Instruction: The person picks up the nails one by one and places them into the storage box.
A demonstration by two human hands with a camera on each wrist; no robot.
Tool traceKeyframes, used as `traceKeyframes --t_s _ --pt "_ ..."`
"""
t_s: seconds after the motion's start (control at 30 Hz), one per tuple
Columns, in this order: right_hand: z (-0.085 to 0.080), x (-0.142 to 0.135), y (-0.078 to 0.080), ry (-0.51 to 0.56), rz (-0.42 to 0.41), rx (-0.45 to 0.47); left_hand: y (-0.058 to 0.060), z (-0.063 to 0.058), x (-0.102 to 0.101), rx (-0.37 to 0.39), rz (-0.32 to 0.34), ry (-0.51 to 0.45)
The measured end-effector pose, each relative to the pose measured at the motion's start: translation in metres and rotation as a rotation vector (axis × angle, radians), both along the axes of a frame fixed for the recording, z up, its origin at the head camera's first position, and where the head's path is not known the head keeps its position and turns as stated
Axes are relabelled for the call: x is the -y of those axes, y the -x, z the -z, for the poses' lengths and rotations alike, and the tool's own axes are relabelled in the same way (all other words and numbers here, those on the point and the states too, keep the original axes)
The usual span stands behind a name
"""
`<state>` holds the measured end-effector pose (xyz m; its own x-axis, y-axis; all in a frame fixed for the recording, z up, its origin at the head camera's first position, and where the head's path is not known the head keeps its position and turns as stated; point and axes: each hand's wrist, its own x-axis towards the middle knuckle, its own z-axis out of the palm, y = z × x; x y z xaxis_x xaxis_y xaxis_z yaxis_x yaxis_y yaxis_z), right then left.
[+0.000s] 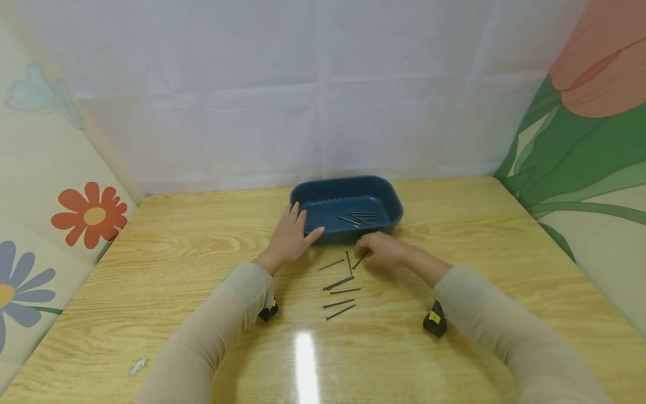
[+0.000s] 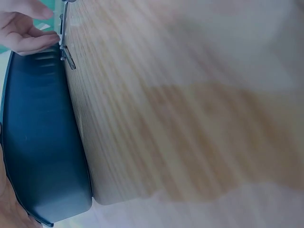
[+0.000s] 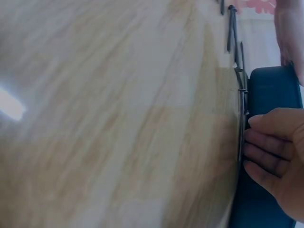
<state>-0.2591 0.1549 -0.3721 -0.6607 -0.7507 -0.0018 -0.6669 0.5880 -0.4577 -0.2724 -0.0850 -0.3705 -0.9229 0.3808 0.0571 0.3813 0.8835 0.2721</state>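
Note:
A dark blue plastic tray (image 1: 348, 235) stands at the back of the table, and several nails (image 1: 359, 217) lie inside on its right side. My left hand (image 1: 290, 235) rests on the tray's left front corner, fingers over the rim and thumb along the front. Just in front of the tray, my right hand (image 1: 382, 251) is low over the table with bent fingers. Its fingertips are right at the end of a nail (image 1: 359, 262). In the left wrist view a gap shows between the thumb and fingers of that right hand (image 2: 28, 28). More loose nails (image 3: 232, 31) lie beside it.
Several nails (image 1: 339, 303) lie spread on the wood-grain table (image 1: 202, 235) between my forearms. Black devices with yellow marks (image 1: 435, 320) are by both wrists. A white scrap (image 1: 137, 367) is at front left. A white sheet (image 1: 313, 112) hangs behind the tray.

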Motion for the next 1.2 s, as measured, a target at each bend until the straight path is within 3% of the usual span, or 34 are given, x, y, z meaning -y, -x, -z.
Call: traceKeyframes --t_s 0.17,0.33,0.73,1.2 --pt "0.002 0.003 0.001 -0.057 -0.063 -0.11 0.0 -0.001 0.0 0.007 -0.004 -0.007" --pt "0.002 0.006 0.001 -0.091 -0.085 -0.132 -0.001 -0.001 0.0 0.003 0.004 -0.007" --pt "0.001 0.005 0.001 -0.118 -0.063 -0.079 -0.003 -0.003 -0.001 0.025 -0.004 -0.019" --pt "-0.013 -0.001 0.001 0.054 0.01 0.028 -0.001 -0.001 -0.001 0.012 -0.009 -0.02"
